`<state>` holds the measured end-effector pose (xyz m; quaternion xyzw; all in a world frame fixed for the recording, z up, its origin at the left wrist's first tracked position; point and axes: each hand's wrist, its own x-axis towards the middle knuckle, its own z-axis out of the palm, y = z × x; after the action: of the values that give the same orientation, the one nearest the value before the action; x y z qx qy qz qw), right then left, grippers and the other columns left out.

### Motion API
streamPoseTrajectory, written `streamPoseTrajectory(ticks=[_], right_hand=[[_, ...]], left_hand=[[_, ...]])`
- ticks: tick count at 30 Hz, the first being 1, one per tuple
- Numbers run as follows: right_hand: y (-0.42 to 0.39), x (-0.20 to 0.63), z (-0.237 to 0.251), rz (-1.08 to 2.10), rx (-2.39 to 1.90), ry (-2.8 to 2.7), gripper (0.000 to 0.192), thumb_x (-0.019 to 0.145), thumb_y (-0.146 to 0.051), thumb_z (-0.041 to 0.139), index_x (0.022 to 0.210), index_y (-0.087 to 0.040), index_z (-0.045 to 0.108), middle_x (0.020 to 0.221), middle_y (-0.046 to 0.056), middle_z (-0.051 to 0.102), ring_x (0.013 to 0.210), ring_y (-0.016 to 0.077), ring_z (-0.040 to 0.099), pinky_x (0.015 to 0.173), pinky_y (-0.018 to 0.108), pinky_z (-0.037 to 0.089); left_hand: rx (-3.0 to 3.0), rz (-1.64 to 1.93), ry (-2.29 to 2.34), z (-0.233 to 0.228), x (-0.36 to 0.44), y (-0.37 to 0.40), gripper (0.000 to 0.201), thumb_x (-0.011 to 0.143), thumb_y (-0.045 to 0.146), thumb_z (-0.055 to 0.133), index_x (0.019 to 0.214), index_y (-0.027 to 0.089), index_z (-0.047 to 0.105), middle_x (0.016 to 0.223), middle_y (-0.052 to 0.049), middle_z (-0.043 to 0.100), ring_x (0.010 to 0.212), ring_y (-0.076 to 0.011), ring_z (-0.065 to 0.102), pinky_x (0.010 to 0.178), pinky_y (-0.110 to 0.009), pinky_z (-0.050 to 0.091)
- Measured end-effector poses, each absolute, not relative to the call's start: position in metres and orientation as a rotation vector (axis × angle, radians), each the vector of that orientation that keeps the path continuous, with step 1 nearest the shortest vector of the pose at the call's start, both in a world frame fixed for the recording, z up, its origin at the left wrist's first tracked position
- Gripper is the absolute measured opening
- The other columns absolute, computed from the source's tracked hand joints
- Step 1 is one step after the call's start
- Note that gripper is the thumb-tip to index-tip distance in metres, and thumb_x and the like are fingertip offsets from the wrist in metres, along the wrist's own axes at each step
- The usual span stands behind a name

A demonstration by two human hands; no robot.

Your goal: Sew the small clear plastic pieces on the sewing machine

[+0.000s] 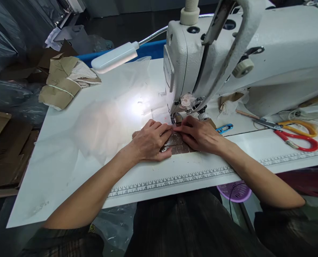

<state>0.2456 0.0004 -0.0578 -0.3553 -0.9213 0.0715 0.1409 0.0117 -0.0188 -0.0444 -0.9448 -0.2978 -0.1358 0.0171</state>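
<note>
A piece of shiny brown fabric (182, 147) lies under the presser foot end of a white sewing machine (178, 67). My left hand (152, 141) rests on the fabric's left part, its fingers reaching toward the presser foot (174, 118) and its thumb apart. From the other side, my right hand (200, 135) pinches the fabric's upper edge between thumb and fingers, just in front of the foot. The fingertips of both hands almost meet there. The needle point is too small to make out.
A lamp (114, 57) lights the white table (60, 171). Right of the hands lie a blue thread snipper (224, 128) and scissors with red and orange handles (290, 132). A wrapped bundle (65, 84) sits back left. A measuring tape (175, 184) runs along the front edge.
</note>
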Motion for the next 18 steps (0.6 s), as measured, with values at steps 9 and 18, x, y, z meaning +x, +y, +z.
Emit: streamPoseTrajectory(ticks=[9, 18], right_hand=[[-0.0002, 0.2455, -0.0576, 0.147, -0.988, -2.668, 0.037, 0.096, -0.026, 0.043, 0.126, -0.018, 0.064, 0.1, 0.014, 0.062, 0.081, 0.0234, 0.058, 0.069, 0.036, 0.049], [-0.0078, 0.2384, -0.0543, 0.171, -1.038, -2.686, 0.041, 0.096, -0.016, 0.039, 0.132, -0.012, 0.057, 0.103, 0.017, 0.059, 0.089, 0.0265, 0.057, 0.08, 0.043, 0.052]], left_hand=[[-2.9, -0.385, -0.976, -0.0455, 0.0123, -0.0142, 0.051, 0.087, 0.047, 0.054, 0.119, 0.007, 0.062, 0.12, -0.019, 0.063, 0.098, -0.0308, 0.059, 0.082, -0.044, 0.044], [-2.894, -0.365, -1.089, -0.0451, 0.0146, -0.0119, 0.057, 0.086, 0.053, 0.056, 0.122, 0.008, 0.059, 0.126, -0.02, 0.058, 0.105, -0.0323, 0.057, 0.087, -0.044, 0.042]])
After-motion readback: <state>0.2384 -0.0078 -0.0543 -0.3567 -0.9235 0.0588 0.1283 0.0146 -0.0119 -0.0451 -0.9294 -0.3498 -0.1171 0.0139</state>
